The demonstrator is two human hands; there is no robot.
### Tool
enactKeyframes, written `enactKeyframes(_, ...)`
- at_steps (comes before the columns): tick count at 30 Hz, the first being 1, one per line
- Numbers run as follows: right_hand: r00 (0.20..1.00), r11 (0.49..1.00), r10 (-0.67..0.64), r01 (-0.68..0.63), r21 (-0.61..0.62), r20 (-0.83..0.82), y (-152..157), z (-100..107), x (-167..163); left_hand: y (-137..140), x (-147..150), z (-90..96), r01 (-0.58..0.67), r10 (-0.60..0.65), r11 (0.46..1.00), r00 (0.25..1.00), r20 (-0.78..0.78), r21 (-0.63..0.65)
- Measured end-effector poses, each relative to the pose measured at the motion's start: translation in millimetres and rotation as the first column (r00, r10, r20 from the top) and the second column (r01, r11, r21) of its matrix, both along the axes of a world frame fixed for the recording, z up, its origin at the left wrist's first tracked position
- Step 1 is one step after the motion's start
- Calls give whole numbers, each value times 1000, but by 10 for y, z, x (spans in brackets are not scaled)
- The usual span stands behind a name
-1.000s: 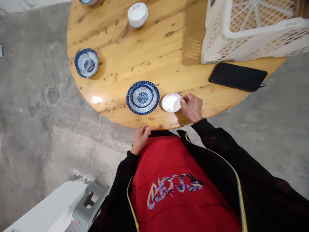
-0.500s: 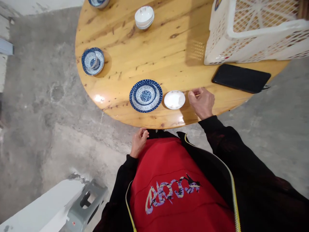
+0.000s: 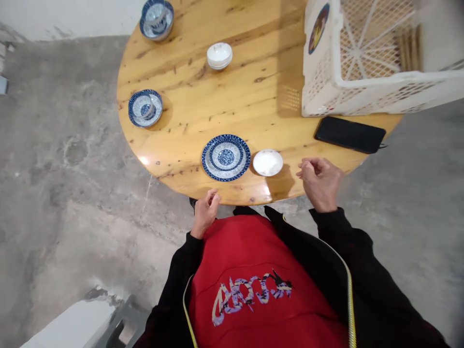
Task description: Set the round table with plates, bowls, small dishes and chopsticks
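Note:
My right hand (image 3: 322,182), its fingers curled in and nothing seen in them, hovers over the table's right front edge. Left of it, apart from the fingers, sits a small white bowl (image 3: 268,163). A blue-and-white patterned plate (image 3: 245,167), with a smaller matching dish (image 3: 226,156) on it, lies beside that bowl. My left hand (image 3: 206,209) is at the front rim of the round wooden table (image 3: 250,111), fingers loosely closed with nothing visible in them. It is just below the patterned plate and does not touch it.
A white plastic crate (image 3: 322,87) stands at the back right, a black phone (image 3: 350,134) before it. White stacked bowls (image 3: 219,57) sit farther back. Two blue-patterned bowls (image 3: 133,112) (image 3: 166,32), each holding a clear glass, line the left side. A grey stool (image 3: 125,321) is at lower left.
My right hand has drawn back to the right, away from the small white bowl. My left hand stays near the table edge. The view has shifted, showing more of the far table.

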State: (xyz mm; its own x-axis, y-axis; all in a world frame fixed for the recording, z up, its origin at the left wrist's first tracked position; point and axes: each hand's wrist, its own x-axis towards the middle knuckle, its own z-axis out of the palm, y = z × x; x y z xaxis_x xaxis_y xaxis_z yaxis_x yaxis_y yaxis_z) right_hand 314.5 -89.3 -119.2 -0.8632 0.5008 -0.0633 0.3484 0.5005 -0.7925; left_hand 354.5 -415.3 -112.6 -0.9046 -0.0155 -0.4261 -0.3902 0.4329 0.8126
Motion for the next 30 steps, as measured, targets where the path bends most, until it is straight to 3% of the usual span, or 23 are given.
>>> enactKeyframes(4, 997, 993, -52, 46, -108, -55, -726, 117, -69, -596, -53, 74, 23, -23, 1000, 998, -51, -8)
enactKeyframes(10, 996, 962, 68, -83, -259, -65, -2171, 255, -408, -1783, -240, 85, -85, 83, 996, 993, -87, -24)
enactKeyframes(13, 984, 955, 160, -175, -237, -83, -2792, 320, -605, -2237, -467, 73, -49, 45, 998, 993, -111, -29)
enactKeyframes(16, 968, 944, 235, -248, -217, -84, -3180, 371, -783, -2479, -825, 69, 36, -41, 999, 989, -141, -33)
enactKeyframes(19, 967, 944, 243, -253, -212, -71, -3308, 411, -983, -2514, -1263, 75, 110, -115, 993, 976, -187, -35)
enactKeyframes(22, 979, 959, 198, -204, -197, -48, -3230, 432, -1286, -2422, -1701, 94, 142, -137, 990, 972, -194, 14)
enactKeyframes(26, 999, 967, 55, -53, -249, 0, -2947, 389, -1910, -2248, -2273, 160, 216, -202, 976, 955, -218, 40)
enactKeyframes(30, 992, 964, -124, 119, -239, -5, -2532, 245, -2705, -2036, -2978, 287, 345, -356, 934, 881, -310, -92)
